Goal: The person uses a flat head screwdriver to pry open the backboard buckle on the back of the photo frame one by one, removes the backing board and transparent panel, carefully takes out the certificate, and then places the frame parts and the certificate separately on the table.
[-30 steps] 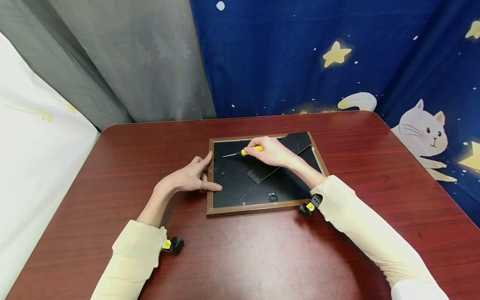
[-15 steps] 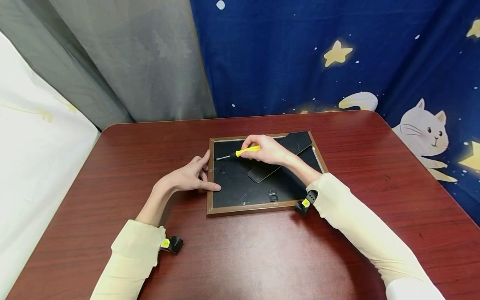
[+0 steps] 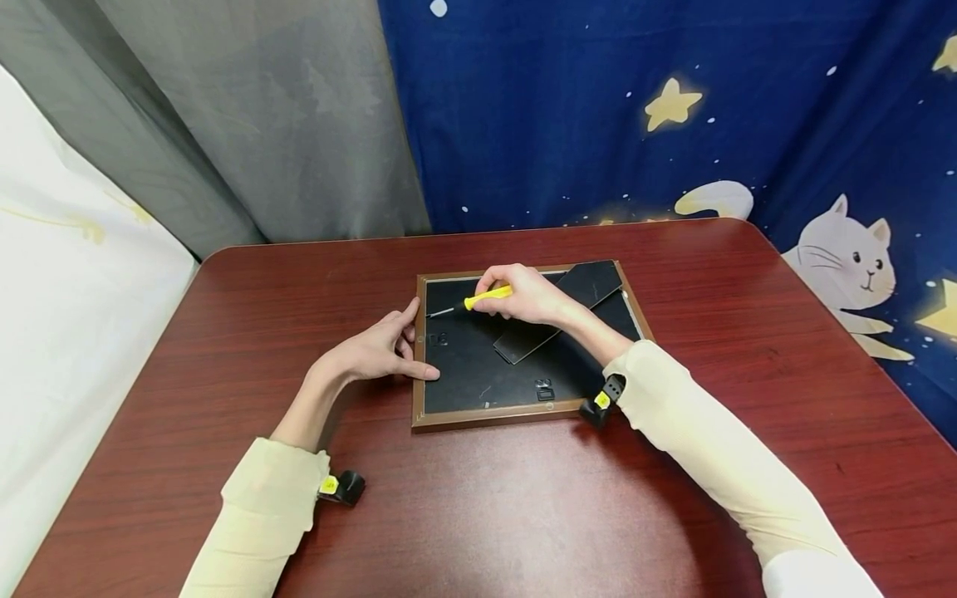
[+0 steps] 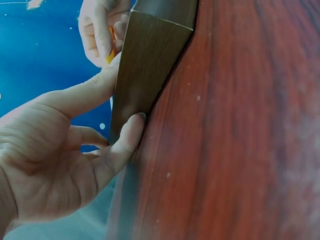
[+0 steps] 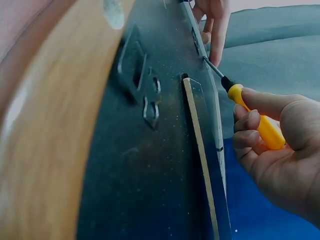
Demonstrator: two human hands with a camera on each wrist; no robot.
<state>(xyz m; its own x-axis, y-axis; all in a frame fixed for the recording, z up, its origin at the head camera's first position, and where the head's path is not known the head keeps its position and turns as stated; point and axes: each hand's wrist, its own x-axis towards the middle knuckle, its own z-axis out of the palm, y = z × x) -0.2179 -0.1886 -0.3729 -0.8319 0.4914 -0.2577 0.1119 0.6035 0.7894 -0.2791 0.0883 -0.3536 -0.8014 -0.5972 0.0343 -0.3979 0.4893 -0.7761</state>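
A picture frame (image 3: 486, 419) lies face down on the table, its black backing board (image 3: 467, 386) upward. My left hand (image 3: 370, 354) holds the frame's left side, thumb over the top and fingers against the outer edge. In the left wrist view a fingertip (image 4: 131, 129) touches the brown side close to the tabletop. My right hand (image 3: 527, 296) grips a yellow-handled screwdriver (image 3: 488, 297) tilted low over the backing. Its shaft (image 5: 214, 67) points at the backing's left edge, near a small metal tab; whether the tip touches the tab is unclear.
A black easel leg (image 3: 523, 339) slants across the backing, folded against it. One metal hanger (image 3: 544, 389) sits near the frame's front edge and another hanger (image 3: 438, 340) by the left edge. The dark red table (image 3: 478, 515) extends around the frame; a blue curtain (image 3: 538, 124) hangs behind.
My right hand and the screwdriver have shifted left, bringing the tip from over the backing to its left edge. My left hand and the frame stay put.
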